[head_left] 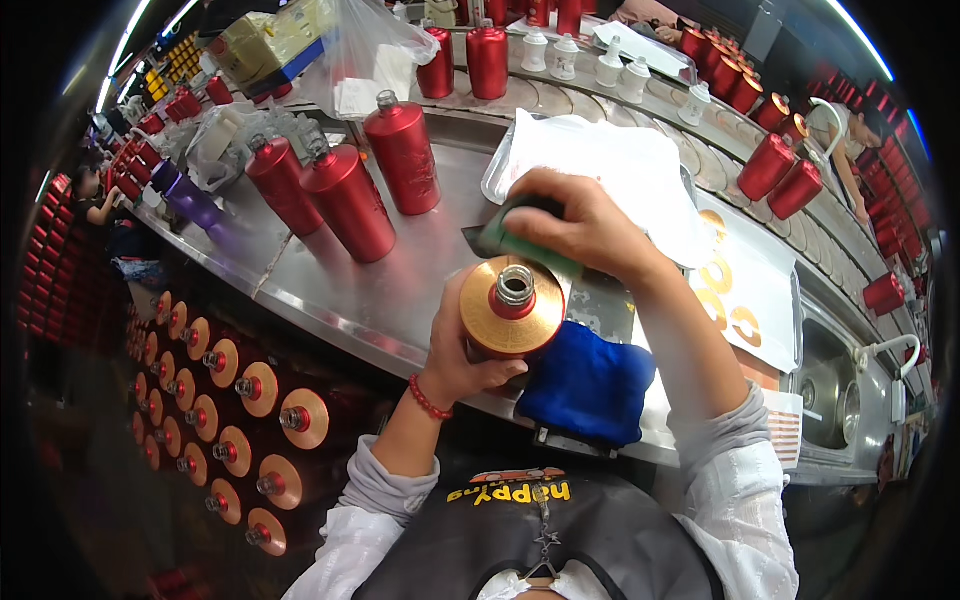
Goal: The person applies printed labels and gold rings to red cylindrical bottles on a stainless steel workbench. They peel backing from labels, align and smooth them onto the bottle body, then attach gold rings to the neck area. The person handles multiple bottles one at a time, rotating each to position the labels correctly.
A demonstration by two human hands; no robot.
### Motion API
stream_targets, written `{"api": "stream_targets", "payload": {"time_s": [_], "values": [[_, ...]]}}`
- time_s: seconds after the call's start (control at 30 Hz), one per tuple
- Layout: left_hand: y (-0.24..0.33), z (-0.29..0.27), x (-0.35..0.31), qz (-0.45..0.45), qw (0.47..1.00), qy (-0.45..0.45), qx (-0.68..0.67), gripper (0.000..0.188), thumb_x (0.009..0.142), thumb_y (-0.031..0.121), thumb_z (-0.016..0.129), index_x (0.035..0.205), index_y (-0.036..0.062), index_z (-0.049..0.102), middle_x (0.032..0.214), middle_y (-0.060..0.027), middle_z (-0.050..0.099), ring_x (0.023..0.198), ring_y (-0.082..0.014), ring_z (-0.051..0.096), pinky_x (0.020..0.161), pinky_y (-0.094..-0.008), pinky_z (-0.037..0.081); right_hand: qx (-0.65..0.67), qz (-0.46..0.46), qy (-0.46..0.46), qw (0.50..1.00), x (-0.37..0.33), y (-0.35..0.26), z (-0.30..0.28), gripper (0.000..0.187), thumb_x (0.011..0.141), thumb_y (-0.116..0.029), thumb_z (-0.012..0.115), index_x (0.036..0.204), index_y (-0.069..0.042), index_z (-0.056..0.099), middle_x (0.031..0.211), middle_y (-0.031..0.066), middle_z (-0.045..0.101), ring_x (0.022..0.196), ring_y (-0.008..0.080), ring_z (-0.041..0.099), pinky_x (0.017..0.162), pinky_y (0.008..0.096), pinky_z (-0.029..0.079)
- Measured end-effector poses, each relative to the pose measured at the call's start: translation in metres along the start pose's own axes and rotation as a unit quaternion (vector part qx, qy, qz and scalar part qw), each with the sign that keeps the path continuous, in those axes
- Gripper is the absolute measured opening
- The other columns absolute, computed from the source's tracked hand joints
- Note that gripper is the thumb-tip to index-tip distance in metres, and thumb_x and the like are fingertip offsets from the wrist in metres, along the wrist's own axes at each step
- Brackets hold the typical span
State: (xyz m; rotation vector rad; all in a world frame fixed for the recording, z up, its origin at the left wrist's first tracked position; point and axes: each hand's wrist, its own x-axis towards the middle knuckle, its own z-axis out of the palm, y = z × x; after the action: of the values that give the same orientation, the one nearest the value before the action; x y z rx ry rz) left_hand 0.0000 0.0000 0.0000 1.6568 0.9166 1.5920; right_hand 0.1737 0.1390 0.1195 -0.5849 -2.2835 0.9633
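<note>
- Bottle: red with a gold shoulder, in front of the chest at the bench's near edge. Glass neck faces up at the camera, so the long axis runs close to the line of sight — body mostly hidden under the shoulder.
- Left hand: partly closed round the bottle's left and near side, thumb along the near edge. It's the nearer one, already in contact.
- Right hand: curled, fingers bent over a green pad-like thing, dark piece poking out to the left. Can't tell exactly what it is.
- Key relation, my read: the pad sits at the bottle's far rim, right hand beyond and right of the neck, left hand opposite. Pad touching the rim or just above — can't tell.
- Around: blue cloth-like bundle just beside the bottle, near right; gold rings on a white sheet well right; three red bottles upright on the metal bench, far left.
</note>
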Motion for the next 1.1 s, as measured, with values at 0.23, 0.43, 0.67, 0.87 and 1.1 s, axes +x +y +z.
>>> {"api": "stream_targets", "payload": {"time_s": [0.23,0.43,0.67,0.87,1.1], "values": [[-0.002,-0.005,0.008,-0.024,0.998,-0.015,-0.058,0.104,0.065,0.031,0.093,0.144,-0.0018,0.033,0.135,-0.0144,0.053,0.123,-0.0228,0.055,0.106,-0.0361,0.043,-0.183,-0.254,0.11,0.943,-0.081,-0.022,0.002,0.025,0.073,-0.013,0.076,0.094,-0.011,0.064,0.095,0.0028,0.063,0.086,0.0231,0.056,0.079,0.0367,0.045],[-0.002,-0.009,0.015,-0.04,0.991,-0.046,-0.12,0.102,0.064,0.019,0.088,0.147,-0.0005,0.033,0.138,-0.0126,0.051,0.126,-0.0228,0.053,0.109,-0.0377,0.041,-0.244,-0.285,0.027,0.927,-0.073,-0.045,0.005,0.017,0.073,-0.012,0.068,0.089,-0.013,0.063,0.094,-0.0003,0.06,0.088,0.0211,0.055,0.087,0.0402,0.039],[-0.005,-0.004,-0.005,-0.076,0.995,-0.013,-0.069,0.107,0.066,0.026,0.09,0.148,-0.0006,0.028,0.14,-0.0143,0.048,0.127,-0.0241,0.051,0.109,-0.0385,0.04,-0.097,-0.185,0.067,0.976,-0.1,-0.054,-0.003,0.019,0.076,-0.006,0.076,0.091,-0.007,0.064,0.088,0.0093,0.061,0.077,0.0276,0.06,0.066,0.0358,0.05],[0.022,0.006,0.042,-0.053,0.99,0.017,-0.128,0.082,0.083,0.031,0.08,0.143,-0.0007,0.034,0.133,-0.0156,0.053,0.12,-0.024,0.057,0.102,-0.038,0.048,0.04,0.025,0.194,0.98,-0.16,-0.028,0.018,0.032,0.095,0.005,0.054,0.126,-0.002,0.056,0.137,0.0199,0.056,0.119,0.0262,0.06,0.09,0.0318,0.053],[0.044,0.068,0.068,-0.345,0.881,-0.127,-0.297,0.058,0.098,0.05,0.057,0.125,-0.0006,0.052,0.103,-0.0106,0.067,0.086,-0.0146,0.068,0.076,-0.0285,0.058,-0.051,0.167,0.117,0.978,-0.214,-0.052,0.018,0.057,0.1,-0.016,0.059,0.151,-0.003,0.037,0.143,0.0197,0.051,0.127,0.0276,0.055,0.105,0.0358,0.043]]}}
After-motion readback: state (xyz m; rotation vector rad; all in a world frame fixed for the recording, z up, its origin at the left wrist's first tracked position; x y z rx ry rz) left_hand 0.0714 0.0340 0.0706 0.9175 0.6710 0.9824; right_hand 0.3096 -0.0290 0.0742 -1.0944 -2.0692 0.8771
